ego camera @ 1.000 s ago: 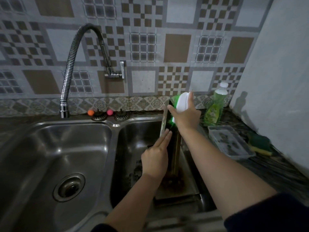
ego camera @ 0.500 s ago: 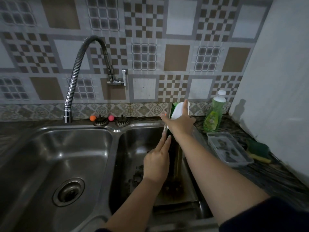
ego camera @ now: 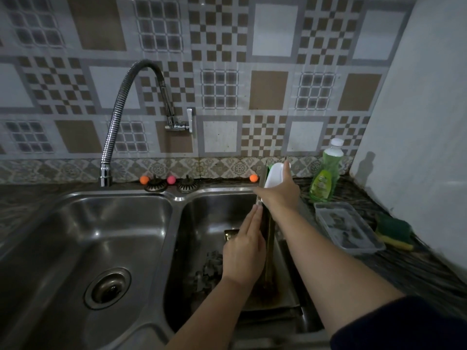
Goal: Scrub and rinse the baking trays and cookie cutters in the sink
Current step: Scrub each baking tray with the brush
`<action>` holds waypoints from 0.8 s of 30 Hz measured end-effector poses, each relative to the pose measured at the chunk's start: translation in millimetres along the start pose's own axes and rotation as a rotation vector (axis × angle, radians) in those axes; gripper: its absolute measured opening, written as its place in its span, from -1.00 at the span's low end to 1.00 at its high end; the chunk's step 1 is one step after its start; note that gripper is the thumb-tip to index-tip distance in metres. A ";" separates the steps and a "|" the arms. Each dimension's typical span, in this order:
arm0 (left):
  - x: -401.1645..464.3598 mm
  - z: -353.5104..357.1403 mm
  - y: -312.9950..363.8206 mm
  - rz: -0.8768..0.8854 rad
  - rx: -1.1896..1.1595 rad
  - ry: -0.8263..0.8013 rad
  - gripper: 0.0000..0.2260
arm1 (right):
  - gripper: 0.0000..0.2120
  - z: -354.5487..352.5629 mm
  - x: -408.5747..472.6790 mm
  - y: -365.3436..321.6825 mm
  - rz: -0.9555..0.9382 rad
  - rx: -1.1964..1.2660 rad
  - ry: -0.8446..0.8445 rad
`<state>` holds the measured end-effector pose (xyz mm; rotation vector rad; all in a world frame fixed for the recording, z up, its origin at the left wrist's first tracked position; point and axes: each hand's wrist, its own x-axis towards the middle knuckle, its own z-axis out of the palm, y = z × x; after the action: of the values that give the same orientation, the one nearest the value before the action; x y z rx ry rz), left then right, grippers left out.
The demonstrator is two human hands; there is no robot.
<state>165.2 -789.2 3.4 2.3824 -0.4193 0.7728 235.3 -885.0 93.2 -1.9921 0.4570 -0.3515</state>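
Observation:
A dark baking tray (ego camera: 268,246) stands on edge in the right sink basin (ego camera: 202,223). My left hand (ego camera: 243,245) lies flat against its left face, fingers straight, steadying it. My right hand (ego camera: 280,194) grips a white-handled scrub brush (ego camera: 274,174) with green bristles, pressed to the tray's top right side. Another tray (ego camera: 267,301) lies flat on the basin floor. Dark cookie cutters (ego camera: 208,270) sit in the basin left of my left wrist, partly hidden.
A flexible tap (ego camera: 121,117) arches over the left basin (ego camera: 75,243); no water runs. On the right counter stand a green dish soap bottle (ego camera: 326,173), a clear plastic container (ego camera: 348,228) and a green-yellow sponge (ego camera: 394,231). Sink strainers (ego camera: 170,185) sit on the back ledge.
My right hand and the brush have shifted slightly along the tray's top edge. The left hand stays flat against the tray. The view has tilted upward.

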 end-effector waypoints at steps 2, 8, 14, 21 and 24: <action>5.3 -4.9 5.1 -0.075 -0.119 0.012 -0.52 | 0.03 -8.4 4.9 -4.0 -0.031 0.070 -0.005; 26.6 -5.8 -9.8 -0.401 -0.572 -0.160 -0.56 | -0.04 -42.3 12.3 -23.0 -0.105 0.372 -0.087; 42.1 -7.7 -39.8 -0.784 -0.859 -0.355 -0.44 | -0.12 -62.4 16.1 -17.6 -0.110 0.559 -0.226; 26.9 -18.0 -60.7 -0.780 -0.935 -0.188 -0.62 | -0.19 -67.6 29.3 27.4 -0.114 0.378 -0.215; 27.5 -19.7 -61.5 -0.691 -0.923 -0.101 -0.70 | -0.18 -79.2 40.5 40.2 -0.130 0.148 -0.198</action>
<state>206.2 -732.4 6.2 1.5129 0.0429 0.0771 230.2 -982.5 93.8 -1.8937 0.1715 -0.2573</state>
